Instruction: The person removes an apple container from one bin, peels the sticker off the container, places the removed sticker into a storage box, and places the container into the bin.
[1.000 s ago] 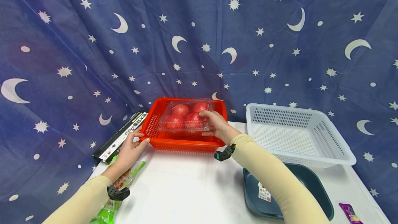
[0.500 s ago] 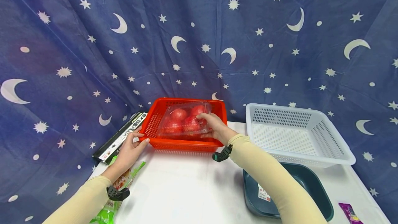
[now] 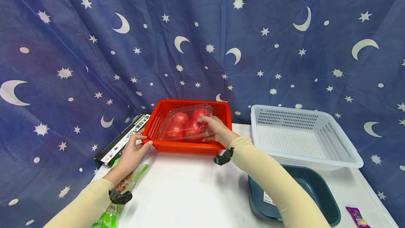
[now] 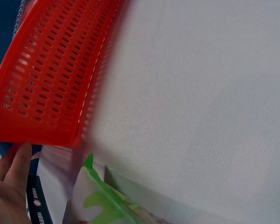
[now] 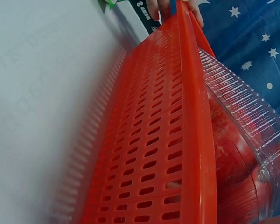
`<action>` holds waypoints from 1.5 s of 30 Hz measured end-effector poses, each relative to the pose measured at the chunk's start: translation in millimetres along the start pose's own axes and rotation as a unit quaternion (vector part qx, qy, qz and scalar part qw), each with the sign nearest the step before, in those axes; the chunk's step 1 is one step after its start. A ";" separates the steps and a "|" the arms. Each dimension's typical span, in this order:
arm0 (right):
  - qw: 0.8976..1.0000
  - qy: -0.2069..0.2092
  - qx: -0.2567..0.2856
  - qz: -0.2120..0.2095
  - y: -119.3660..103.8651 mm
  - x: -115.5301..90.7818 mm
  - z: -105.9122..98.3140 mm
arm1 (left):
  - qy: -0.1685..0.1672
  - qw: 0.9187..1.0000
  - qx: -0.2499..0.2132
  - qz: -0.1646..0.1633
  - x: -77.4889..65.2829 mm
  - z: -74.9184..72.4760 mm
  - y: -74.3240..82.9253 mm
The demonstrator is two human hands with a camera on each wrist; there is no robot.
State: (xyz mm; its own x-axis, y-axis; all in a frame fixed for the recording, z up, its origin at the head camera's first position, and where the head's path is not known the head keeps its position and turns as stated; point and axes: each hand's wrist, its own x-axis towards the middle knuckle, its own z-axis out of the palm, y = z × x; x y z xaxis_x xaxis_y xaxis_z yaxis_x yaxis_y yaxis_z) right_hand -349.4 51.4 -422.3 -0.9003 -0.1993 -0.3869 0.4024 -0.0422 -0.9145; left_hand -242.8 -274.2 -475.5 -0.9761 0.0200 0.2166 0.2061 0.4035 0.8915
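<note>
A clear plastic box (image 3: 185, 137) with several round red fruits (image 3: 180, 118) is tilted inside a red perforated basket (image 3: 186, 146). My right hand (image 3: 220, 131) grips the box by its right end, thumb on top and the other fingers partly hidden inside the basket. At the basket's front left corner, my left hand (image 3: 134, 152) holds the rim between thumb and fingers. In the right wrist view, the box's ribbed edge (image 5: 242, 100) shows just past the basket rim, and the left fingertips curl over the far corner.
A white perforated basket (image 3: 294, 140) stands at the right, with a dark teal basin (image 3: 316, 185) in front, partly behind my right sleeve. A purple packet (image 3: 355, 216) lies front right. A black pasta box (image 3: 123, 140) and a green food bag (image 3: 109, 217) lie left.
My right hand has moved slightly left and down with the fruit box, which now sits lower in the red basket. The left hand has stayed on the basket's corner.
</note>
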 end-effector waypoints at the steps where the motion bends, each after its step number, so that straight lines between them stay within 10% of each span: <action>1: 1.000 -0.001 0.001 0.000 -0.1 0.2 0.2 | 0.000 1.000 0.001 0.000 0.1 0.0 0.3; 45: 0.998 0.014 -0.039 0.037 -2.5 6.0 -1.0 | 0.005 0.999 -0.033 0.000 1.8 0.6 -3.2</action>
State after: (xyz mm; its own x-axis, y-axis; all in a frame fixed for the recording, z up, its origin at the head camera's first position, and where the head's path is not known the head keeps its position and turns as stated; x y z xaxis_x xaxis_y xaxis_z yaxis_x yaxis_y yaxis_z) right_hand -356.0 51.3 -422.4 -0.8731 -0.1720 -0.4562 0.4551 0.0480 -0.8892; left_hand -245.2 -274.9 -478.2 -0.9753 0.0104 0.2208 0.2110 0.3427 0.9155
